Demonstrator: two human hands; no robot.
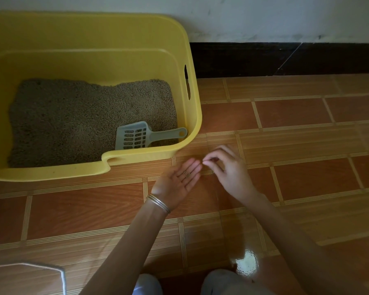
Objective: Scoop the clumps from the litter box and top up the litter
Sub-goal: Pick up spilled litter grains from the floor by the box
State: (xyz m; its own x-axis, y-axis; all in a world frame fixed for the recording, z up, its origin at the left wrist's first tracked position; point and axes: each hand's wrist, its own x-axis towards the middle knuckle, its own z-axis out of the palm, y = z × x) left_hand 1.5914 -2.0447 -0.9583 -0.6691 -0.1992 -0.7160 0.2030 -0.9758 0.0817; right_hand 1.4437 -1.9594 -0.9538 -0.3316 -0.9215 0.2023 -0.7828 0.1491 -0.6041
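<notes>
**Tiny Bits in an Open Palm**

A big yellow litter box point(192, 116) sits on the orange tile floor point(285, 145), close to the white wall point(264, 15) and its dark bottom strip point(264, 58). Brown litter point(73, 124) covers the bottom of the box. A gray scoop point(136, 136) lies on the litter in the near right corner, its handle leaning on the box wall.

The person's left hand point(177, 179) is just outside the box, above the floor, palm up and fingers point(192, 167) flat. A few litter grains point(186, 174) lie on it. Thin bracelets point(159, 204) ring that wrist.

The right hand point(228, 167) is right beside it. Its thumb and first finger pinch together by the left fingertips. I cannot tell if they hold a grain.

Nothing blocks the box. A white edge point(60, 271) shows at the bottom left.
</notes>
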